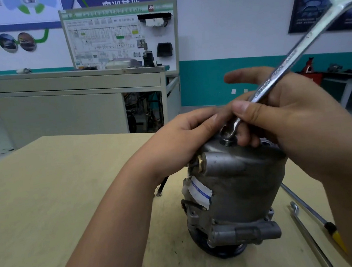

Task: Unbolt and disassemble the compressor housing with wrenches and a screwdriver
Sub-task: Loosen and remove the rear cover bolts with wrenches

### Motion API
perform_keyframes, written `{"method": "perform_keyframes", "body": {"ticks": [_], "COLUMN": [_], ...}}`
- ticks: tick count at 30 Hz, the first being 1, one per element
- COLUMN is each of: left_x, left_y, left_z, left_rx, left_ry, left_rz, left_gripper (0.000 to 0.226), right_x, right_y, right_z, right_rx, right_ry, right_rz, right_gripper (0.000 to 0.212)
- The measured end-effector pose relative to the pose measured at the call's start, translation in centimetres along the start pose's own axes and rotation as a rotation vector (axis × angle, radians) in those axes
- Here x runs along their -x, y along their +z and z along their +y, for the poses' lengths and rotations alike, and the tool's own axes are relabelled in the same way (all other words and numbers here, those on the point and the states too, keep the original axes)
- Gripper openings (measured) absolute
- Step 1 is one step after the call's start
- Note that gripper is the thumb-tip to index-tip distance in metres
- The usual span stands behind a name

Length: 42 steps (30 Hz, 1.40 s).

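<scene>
Compressor housing is stood upright on the tabletop, pulley end down, near the right front of the surface. A white and blue label is seen on its left flank, and a brass-coloured fitting just above it.

Left hand: laid over the upper left shoulder of the housing. The fingers are extended across the top face with only a slight curve and are pressed against the metal; nothing is clasped. The tips are hidden behind the right thumb.

Right hand: a combination wrench is pinched low on its shank between the thumb and the curled middle fingers. The index finger is held out straight, clear of the tool. The shank is tilted up and to the right, so the open-jaw end is seen at the upper right edge of view. The ring end is seated on a bolt that stands proud of the top face of the housing.

On the tabletop to the right of the housing, two tools are laid apart from it: a screwdriver with a black and yellow handle, and a second slim wrench just beside its shaft. Both are partly covered by the right forearm.
</scene>
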<state>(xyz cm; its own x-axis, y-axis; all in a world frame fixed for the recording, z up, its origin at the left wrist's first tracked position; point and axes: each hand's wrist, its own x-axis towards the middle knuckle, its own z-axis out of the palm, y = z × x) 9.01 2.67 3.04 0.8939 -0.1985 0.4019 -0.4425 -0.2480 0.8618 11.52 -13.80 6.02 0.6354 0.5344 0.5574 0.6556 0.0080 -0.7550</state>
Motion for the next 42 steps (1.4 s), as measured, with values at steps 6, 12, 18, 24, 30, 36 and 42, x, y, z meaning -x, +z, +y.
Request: {"method": "perform_keyframes", "body": {"ticks": [6, 12, 18, 24, 30, 36, 42], "left_x": [-0.1, -0.1, 0.0, 0.0, -0.1, -0.1, 0.0], "left_y": [0.0, -0.1, -0.1, 0.0, 0.0, 0.0, 0.1], "left_z": [-0.3, -0.4, -0.1, -0.1, -0.2, -0.1, 0.0], "left_rx": [-0.04, -0.022, -0.022, -0.007, -0.035, -0.049, 0.011], "left_ry": [-0.019, -0.024, -0.015, -0.014, -0.006, -0.008, -0.006], "left_rz": [0.04, 0.028, 0.009, 0.018, 0.038, 0.013, 0.011], "left_gripper": [0.024, 0.022, 0.021, 0.029, 0.029, 0.022, 0.024], "right_x": [0.0, 0.2, 0.0, -0.1, -0.1, -0.1, -0.2], "right_y": [0.2, 0.0, -0.2, -0.1, 0.5, 0.5, 1.0], "right_z": [0.1, -0.3, -0.1, 0.0, -0.2, 0.0, -0.2], "right_rx": [-0.021, -0.046, 0.034, 0.036, -0.046, 0.053, 0.055], "right_ry": [0.022, -0.028, -0.03, -0.025, -0.022, -0.013, -0.019], "right_rz": [-0.015, 0.064, 0.096, 0.075, 0.092, 0.057, -0.012], "right_gripper": [0.012, 0.012, 0.011, 0.01, 0.011, 0.021, 0.026]}}
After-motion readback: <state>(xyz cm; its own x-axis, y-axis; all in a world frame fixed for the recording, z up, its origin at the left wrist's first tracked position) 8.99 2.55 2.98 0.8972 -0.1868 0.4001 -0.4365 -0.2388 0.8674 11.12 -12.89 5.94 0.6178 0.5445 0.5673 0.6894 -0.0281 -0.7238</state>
